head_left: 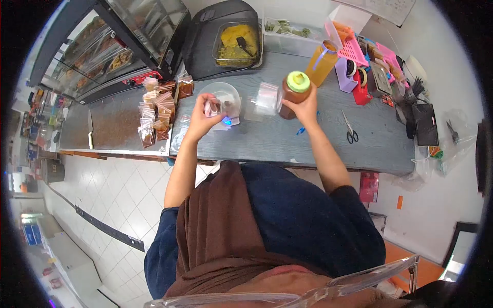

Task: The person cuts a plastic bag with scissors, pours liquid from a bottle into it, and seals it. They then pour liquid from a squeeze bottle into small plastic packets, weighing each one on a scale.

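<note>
My left hand (206, 115) is closed around a small clear plastic bag (212, 108), in front of a round clear plastic bowl (231, 96). Fingers of my right hand (304, 107) wrap the side of a brown sauce bottle (294, 97) with a green lid, which is upright. Behind it stands a tall bottle of yellow sauce (322, 64). A stack of clear bags (267, 96) lies between my hands. Near my left wrist a small object glows blue (228, 121). Filled sauce bags (163, 107) are heaped left of the bowl.
A glass display case (102, 46) stands at the back left, beside a black bag with a glass dish of yellow food (237, 43). Scissors (350, 127) lie on the right, near pink and purple holders (346, 74). A knife (90, 129) lies far left.
</note>
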### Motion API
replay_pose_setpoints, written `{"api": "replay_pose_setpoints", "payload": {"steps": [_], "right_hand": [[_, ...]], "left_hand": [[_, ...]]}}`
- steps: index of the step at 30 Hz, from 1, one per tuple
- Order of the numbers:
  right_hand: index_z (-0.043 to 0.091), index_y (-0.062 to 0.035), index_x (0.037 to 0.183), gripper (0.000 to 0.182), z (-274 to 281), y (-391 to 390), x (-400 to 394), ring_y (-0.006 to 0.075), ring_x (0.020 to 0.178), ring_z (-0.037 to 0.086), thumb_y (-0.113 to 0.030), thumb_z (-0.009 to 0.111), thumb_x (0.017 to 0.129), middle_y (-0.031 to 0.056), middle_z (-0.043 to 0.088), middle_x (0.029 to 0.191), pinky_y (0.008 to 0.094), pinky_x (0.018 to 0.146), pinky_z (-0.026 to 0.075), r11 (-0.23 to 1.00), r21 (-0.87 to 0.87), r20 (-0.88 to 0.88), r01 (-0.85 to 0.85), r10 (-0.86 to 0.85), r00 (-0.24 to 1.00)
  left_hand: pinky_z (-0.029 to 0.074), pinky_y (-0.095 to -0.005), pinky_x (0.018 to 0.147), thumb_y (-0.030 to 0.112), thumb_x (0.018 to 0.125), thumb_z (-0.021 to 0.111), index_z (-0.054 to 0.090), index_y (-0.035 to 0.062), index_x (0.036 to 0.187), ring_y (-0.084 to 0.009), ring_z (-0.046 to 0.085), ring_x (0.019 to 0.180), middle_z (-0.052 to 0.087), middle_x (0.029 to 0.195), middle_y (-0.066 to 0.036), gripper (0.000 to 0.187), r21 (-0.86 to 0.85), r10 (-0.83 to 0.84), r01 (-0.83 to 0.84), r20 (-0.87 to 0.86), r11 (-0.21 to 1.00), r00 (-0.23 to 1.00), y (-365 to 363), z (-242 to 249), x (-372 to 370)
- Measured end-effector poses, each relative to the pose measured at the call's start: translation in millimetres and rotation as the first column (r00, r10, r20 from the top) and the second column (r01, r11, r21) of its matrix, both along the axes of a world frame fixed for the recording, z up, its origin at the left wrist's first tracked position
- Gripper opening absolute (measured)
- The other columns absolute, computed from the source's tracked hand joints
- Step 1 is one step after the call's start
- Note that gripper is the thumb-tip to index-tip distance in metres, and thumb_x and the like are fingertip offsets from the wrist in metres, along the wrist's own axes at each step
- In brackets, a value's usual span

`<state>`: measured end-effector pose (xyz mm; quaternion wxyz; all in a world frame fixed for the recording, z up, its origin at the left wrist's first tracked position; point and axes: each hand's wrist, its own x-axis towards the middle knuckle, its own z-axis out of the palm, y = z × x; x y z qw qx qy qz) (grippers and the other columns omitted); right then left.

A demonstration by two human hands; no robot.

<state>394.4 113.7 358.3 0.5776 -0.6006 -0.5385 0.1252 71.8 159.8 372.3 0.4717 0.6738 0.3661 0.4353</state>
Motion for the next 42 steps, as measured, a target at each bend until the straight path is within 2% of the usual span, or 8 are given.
{"api": "replay_pose_setpoints", "payload": {"steps": [3,6,8,13,25,28,37,42], "right_hand": [[0.035,-0.0005,0.134,0.09,-15,-8,-8,0.0318,0.121,0.044,-0.022,0.085,0.062,0.0165,0.052,0.121,0.042,0.101,0.036,0.941,0.248,0.148,0.229,-0.271,0.951],[0.048,-0.0057,0.128,0.066,-11,-16,-35,0.0296,0.117,0.044,-0.019,0.076,0.07,0.0144,0.048,0.125,0.0415,0.098,0.036,0.885,0.461,0.55,-0.063,-0.229,0.803],[0.062,-0.013,0.115,0.044,-2,-8,-76,0.0282,0.115,0.043,-0.014,0.07,0.072,0.0122,0.049,0.123,0.0407,0.094,0.036,0.922,0.145,0.678,-0.358,0.171,0.715],[0.068,-0.0157,0.098,0.023,-36,47,-117,0.0283,0.116,0.045,-0.014,0.062,0.076,0.0107,0.055,0.116,0.0501,0.098,0.032,0.91,-0.137,0.769,-0.392,0.347,0.537],[0.068,-0.0108,0.091,0.014,52,20,-136,0.0245,0.099,0.057,-0.014,0.065,0.078,0.0043,0.063,0.093,0.0419,0.098,0.035,0.79,-0.062,0.511,-0.61,0.55,0.661],[0.067,-0.0059,0.098,0.02,61,1,-145,0.0209,0.094,0.059,-0.013,0.069,0.079,0.0049,0.064,0.087,0.0349,0.087,0.044,0.842,0.086,-0.029,-0.533,0.537,0.843],[0.066,0.0009,0.1,0.02,40,-14,-128,0.0104,0.077,0.06,-0.016,0.061,0.09,0.0048,0.065,0.089,0.0234,0.069,0.048,0.659,0.012,-0.631,-0.752,0.588,0.506],[0.067,0.0025,0.096,0.02,38,-15,-120,0.0098,0.076,0.06,-0.014,0.058,0.093,0.0053,0.065,0.089,0.0242,0.068,0.049,0.709,-0.062,-0.441,-0.703,0.612,0.656]], "left_hand": [[0.045,-0.0283,0.077,0.008,0.065,0.079,0.045,0.0055,0.108,-0.015,0.052,0.087,0.053,0.097,-0.006,0.055,0.118,0.139,-0.122,-0.145,0.985,0.98,10,-31,-14],[0.045,-0.031,0.078,0.01,0.063,0.08,0.045,0.0037,0.106,-0.0197,0.053,0.087,0.053,0.096,-0.009,0.056,0.22,0.268,-0.215,-0.249,0.951,0.931,14,-55,-22],[0.045,-0.0325,0.078,0.011,0.061,0.081,0.044,0.0028,0.106,-0.0225,0.054,0.087,0.052,0.095,-0.011,0.058,0.282,0.315,-0.233,-0.297,0.931,0.901,11,-67,-30],[0.044,-0.0392,0.08,0.014,0.061,0.079,0.052,0.0028,0.098,-0.0335,0.054,0.091,0.053,0.099,-0.014,0.047,0.445,0.442,-0.259,-0.38,0.857,0.812,-12,-48,-38],[0.045,-0.0365,0.079,0.014,0.075,0.072,0.068,0.0015,0.087,-0.0316,0.061,0.082,0.066,0.084,-0.012,0.018,0.386,0.302,-0.175,-0.296,0.906,0.906,-43,12,0],[0.045,-0.0327,0.079,0.013,0.081,0.069,0.068,0.0005,0.087,-0.0245,0.062,0.085,0.066,0.084,-0.012,0.014,0.144,0.204,-0.183,-0.154,0.973,0.967,-50,26,2],[0.046,-0.0291,0.071,0.014,0.086,0.066,0.066,-0.0003,0.085,-0.0166,0.061,0.075,0.066,0.08,-0.008,0.014,0.144,0.268,-0.274,0.061,0.951,0.962,-59,31,12],[0.046,-0.029,0.069,0.012,0.086,0.065,0.065,0.0011,0.083,-0.0164,0.06,0.072,0.066,0.077,-0.007,0.011,0.076,0.192,-0.193,0.019,0.978,0.981,-64,45,8]]}}
